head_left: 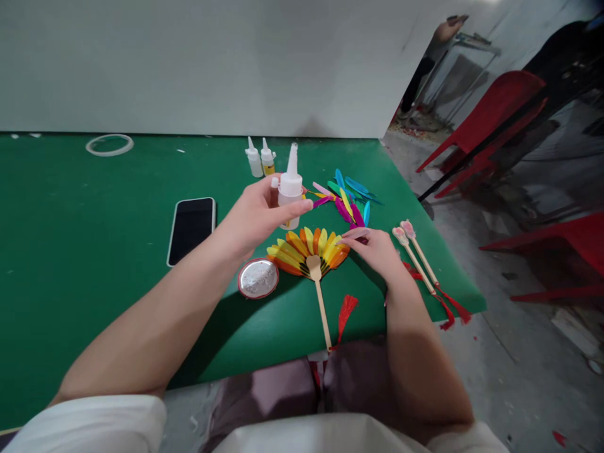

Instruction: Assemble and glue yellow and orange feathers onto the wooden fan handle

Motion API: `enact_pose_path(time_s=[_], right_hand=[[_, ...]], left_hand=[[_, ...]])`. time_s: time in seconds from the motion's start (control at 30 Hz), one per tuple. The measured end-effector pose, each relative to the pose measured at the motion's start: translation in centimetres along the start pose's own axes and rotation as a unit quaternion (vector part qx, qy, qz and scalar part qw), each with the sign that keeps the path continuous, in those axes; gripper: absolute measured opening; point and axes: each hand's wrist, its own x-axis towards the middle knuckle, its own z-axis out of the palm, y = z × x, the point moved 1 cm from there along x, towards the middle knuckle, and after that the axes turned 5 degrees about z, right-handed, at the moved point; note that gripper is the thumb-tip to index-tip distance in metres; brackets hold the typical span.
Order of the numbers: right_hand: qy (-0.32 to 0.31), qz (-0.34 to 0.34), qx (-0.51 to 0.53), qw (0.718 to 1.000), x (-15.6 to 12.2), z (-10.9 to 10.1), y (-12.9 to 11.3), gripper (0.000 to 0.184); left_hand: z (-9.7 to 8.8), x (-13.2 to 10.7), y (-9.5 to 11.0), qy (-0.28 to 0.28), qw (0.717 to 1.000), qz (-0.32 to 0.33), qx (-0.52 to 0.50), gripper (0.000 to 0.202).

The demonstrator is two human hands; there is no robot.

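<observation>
My left hand (257, 211) is wrapped round a white glue bottle (291, 185), which stands upright with its pointed nozzle up, above the far side of a feather fan. That feather fan (302, 245) lies on the green table, its yellow and orange feathers spread round a wooden handle with a red tassel (348, 308). At the fan's right edge, the thumb and fingers of my right hand (375, 248) are pinched together on the outer feathers. Loose feathers (349, 201) in blue, green, yellow, pink and purple lie beyond it. A small round dish (258, 278) with a silvery inside sits left of the fan.
Two small bottles (261, 157) stand farther back. A phone (191, 231) and a white ring (109, 145) lie to the left. Two wooden handles (419, 258) with red tassels lie near the table's right edge. Red chairs (495, 119) stand on the floor beyond; another person's hand (448, 30) shows there.
</observation>
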Motion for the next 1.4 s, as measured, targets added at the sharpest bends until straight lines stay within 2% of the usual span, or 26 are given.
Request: enact_pose_path(time_s=[0.3, 0.53, 0.8, 1.03, 1.4], right_hand=[[0.025, -0.004, -0.003, 1.000, 0.0, 0.0, 0.3, 0.015], [0.060, 0.047, -0.046, 0.996, 0.0, 0.0, 0.3, 0.026], [0.105, 0.086, -0.002, 0.991, 0.9, 1.0, 1.4, 0.039], [0.104, 0.138, 0.074, 0.982, 1.2, 1.3, 1.9, 0.044], [0.095, 0.141, 0.091, 0.981, 1.2, 1.7, 1.2, 0.039]], left_hand=[[0.1, 0.0, 0.1, -0.001, 1.000, 0.003, 0.005, 0.032], [0.0, 0.0, -0.2, -0.007, 1.000, 0.002, 0.004, 0.032], [0.1, -0.1, -0.1, -0.006, 1.000, 0.000, 0.004, 0.032], [0.1, -0.1, -0.1, -0.006, 1.000, -0.001, -0.002, 0.033], [0.4, -0.2, -0.2, -0.018, 1.000, -0.011, 0.001, 0.031]])
